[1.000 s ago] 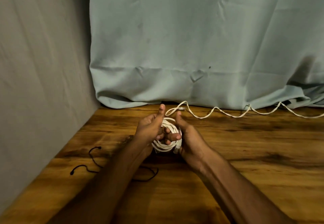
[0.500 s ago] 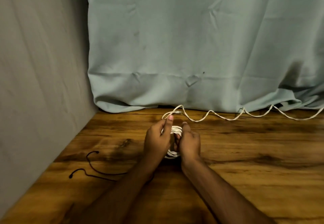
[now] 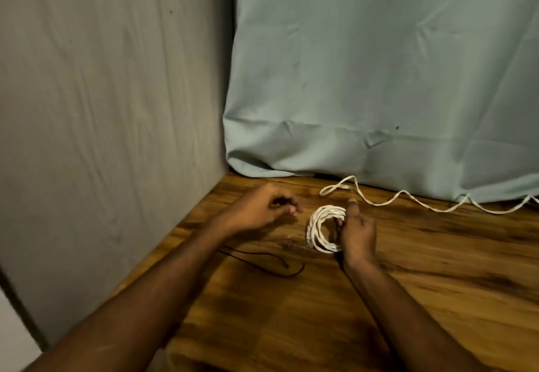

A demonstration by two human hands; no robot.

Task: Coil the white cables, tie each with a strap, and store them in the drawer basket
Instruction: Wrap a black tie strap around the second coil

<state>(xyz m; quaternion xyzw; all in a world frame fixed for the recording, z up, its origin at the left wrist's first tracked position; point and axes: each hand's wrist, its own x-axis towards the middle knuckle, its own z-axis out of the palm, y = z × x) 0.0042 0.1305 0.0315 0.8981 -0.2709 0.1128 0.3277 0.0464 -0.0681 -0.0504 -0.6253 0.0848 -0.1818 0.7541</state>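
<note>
Several loops of thin white cable, wound into a small round coil (image 3: pixel 324 227), stand on edge above the brown wooden tabletop (image 3: pixel 437 269), and we hold them in the right hand (image 3: pixel 358 233), fingers curled through the ring and thumb raised over its top. We judge the bundle light and springy, apt to unwind if released, so the pinch belongs across all the turns at one side. Our left hand (image 3: pixel 262 207) hovers apart, fingers loosely bent, gripping nothing we can see. A thin black cord-like strap (image 3: pixel 262 258) lies just left of the coil. A second white cable (image 3: pixel 408 196) snakes uncoiled along the pale green cloth backdrop (image 3: pixel 379 65).
</note>
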